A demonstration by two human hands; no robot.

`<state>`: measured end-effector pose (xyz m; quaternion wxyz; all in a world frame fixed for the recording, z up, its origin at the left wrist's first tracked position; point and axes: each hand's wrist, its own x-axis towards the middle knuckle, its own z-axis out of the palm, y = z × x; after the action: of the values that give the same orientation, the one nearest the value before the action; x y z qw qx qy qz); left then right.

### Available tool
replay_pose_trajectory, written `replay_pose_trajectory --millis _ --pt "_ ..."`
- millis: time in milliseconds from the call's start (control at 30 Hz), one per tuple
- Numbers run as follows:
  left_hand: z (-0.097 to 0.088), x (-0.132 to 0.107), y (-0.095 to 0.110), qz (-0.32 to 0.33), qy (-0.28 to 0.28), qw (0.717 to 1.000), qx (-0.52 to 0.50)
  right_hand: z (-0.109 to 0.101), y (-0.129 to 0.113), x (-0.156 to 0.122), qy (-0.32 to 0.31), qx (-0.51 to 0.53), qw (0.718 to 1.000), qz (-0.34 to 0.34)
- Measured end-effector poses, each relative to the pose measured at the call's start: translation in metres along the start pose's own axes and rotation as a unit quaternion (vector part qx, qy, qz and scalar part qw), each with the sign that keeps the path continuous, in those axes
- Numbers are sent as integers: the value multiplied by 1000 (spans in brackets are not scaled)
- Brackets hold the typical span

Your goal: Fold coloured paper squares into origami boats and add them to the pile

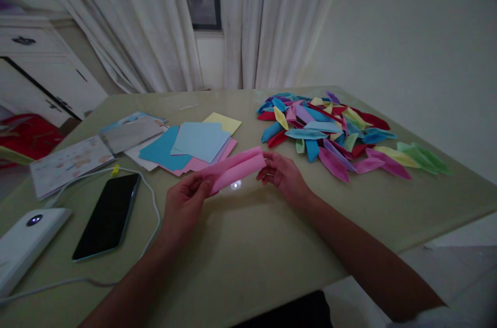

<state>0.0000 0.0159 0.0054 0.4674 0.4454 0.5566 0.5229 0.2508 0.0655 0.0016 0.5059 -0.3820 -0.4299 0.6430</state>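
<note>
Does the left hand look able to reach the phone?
Probably yes: only the cable lies between the left hand and the phone, though that hand is holding pink paper.

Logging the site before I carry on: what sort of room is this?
Probably a room in a home: pale curtains hang beyond the table, and a white cabinet stands at the left.
</note>
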Motion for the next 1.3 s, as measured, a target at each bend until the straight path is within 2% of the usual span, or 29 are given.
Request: replay_pose_trajectory --millis 100,167,267,367,500,700,900,1067,1300 --pt "9 -9 -1 15 47 998 -40 14 5 -9 -77 8 997 23" --pt "17 -19 -1 11 40 997 -70 28 12 -21 -122 -8 992 34" --pt "30 -33 -1 1 -8 996 -90 48 23 -38 -154 -18 985 74" --pt "37 -40 -3 -38 -59 987 -143 55 32 -45 -118 -30 988 97" --pt "40 -40 -10 -105 -85 964 -230 47 38 -40 -40 -27 993 103" --pt "40 -35 -9 -115 -101 947 -281 41 43 -34 -43 -6 994 96" --pt "35 -34 -9 -130 -126 964 -194 41 44 -37 -20 -13 996 91" --pt "32 -32 -5 -113 -127 973 -154 39 40 -39 -41 -10 997 66" --pt "31 -32 -4 -112 -111 980 -120 42 34 -35 -1 -17 999 39"
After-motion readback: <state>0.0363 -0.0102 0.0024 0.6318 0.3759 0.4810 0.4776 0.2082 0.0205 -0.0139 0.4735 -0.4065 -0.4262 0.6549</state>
